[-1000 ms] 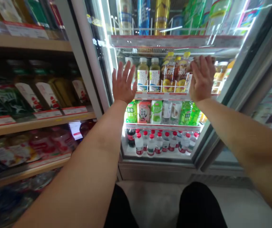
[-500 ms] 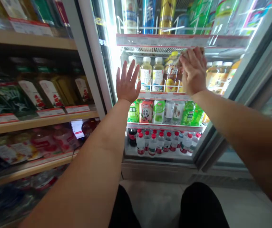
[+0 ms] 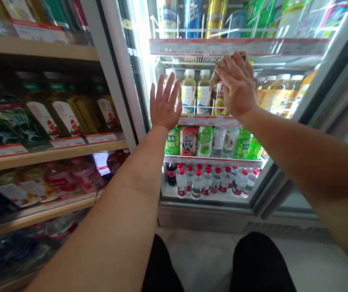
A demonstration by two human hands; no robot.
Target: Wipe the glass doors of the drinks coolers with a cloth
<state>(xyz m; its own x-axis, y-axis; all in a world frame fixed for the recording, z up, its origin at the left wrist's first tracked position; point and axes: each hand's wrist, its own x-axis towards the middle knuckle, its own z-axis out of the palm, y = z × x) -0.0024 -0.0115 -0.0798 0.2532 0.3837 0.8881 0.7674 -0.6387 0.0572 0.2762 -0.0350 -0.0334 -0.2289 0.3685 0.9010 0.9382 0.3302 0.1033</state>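
A glass-fronted drinks fridge (image 3: 276,186) stands in front of me, its door closed. My left hand (image 3: 164,103) lies flat on the glass with the fingers spread, holding nothing, level with the pale tea bottles (image 3: 196,91). My right hand (image 3: 237,87) presses a beige cloth (image 3: 220,65) against the glass higher up, just below the red price strip (image 3: 283,46). Only the cloth's edges show above and to the left of the fingers.
Behind the glass, rows of green and pink bottles (image 3: 204,140) and red-capped water bottles (image 3: 210,180) fill the lower shelves. Wooden shelves (image 3: 52,156) with packaged snacks run along the left. My knees in black trousers (image 3: 253,263) are over a grey floor (image 3: 204,255).
My right hand with the cloth has slid left and upward across the glass. My left hand has stayed spread on the glass at nearly the same place.
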